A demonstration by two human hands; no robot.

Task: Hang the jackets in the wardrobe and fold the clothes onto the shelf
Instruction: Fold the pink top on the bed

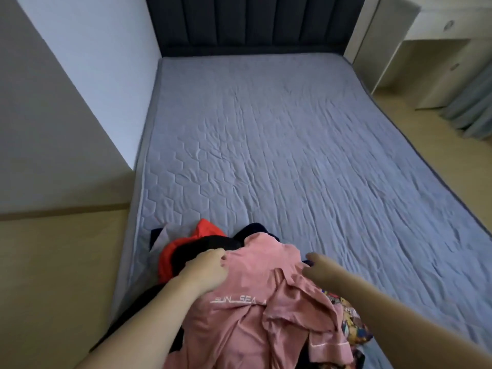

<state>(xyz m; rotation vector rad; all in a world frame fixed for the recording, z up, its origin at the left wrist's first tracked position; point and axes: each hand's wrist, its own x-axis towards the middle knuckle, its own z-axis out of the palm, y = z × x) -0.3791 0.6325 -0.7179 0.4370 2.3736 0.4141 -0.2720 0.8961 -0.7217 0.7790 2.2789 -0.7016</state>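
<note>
Resting: pile of clothes (239,302) at near end of bed (292,155), toward its left edge
Top garment: pink shirt (253,283) with white lettering, draped over pile, crumpled
Under it: black garment (205,246) and red garment (205,229) poking out on left; dark navy piece (255,229) at far side; patterned multicolour fabric (351,320) on right
Left hand (205,270): fingers curled, gripping pink shirt near its far left part, knuckles against black garment
Right hand (316,267): at right edge of pink shirt, touching it; fingers hidden, cannot tell whether it grips
Hands: apart, one each side of pile
Surroundings: dark padded headboard (239,22) at far end, wooden floor (53,262) both sides, white wall (80,75) at left, pale desk (439,27) far right, grey curtain (471,102) below it
</note>
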